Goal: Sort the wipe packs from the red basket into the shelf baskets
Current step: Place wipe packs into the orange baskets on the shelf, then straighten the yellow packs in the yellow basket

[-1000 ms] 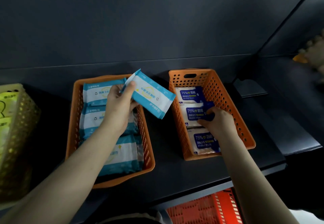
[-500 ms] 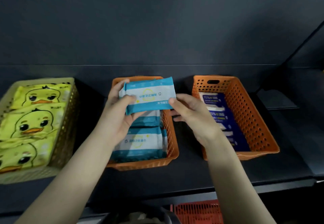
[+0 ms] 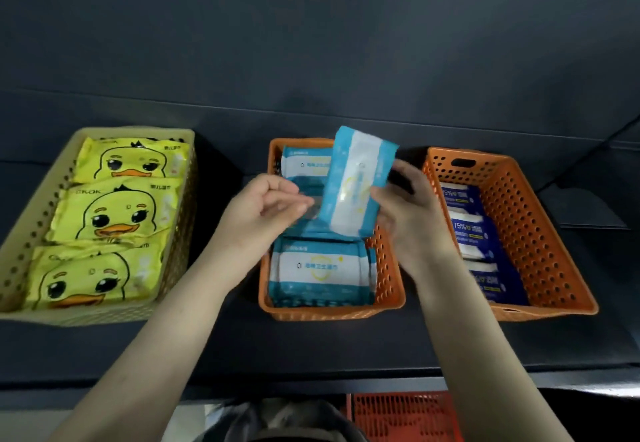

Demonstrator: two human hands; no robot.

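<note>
Three baskets [image 3: 332, 310] side by side on the shelf [image 3: 311, 348], packs [image 3: 320, 268] inside each.

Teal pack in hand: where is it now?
Centre of the head view: the teal pack hangs tilted over the middle basket, held by the right hand.

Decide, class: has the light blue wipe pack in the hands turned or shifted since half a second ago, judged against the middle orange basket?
Yes. The light blue wipe pack lay crosswise over the middle orange basket; now it stands lengthwise, nearer the basket's right wall.
</note>
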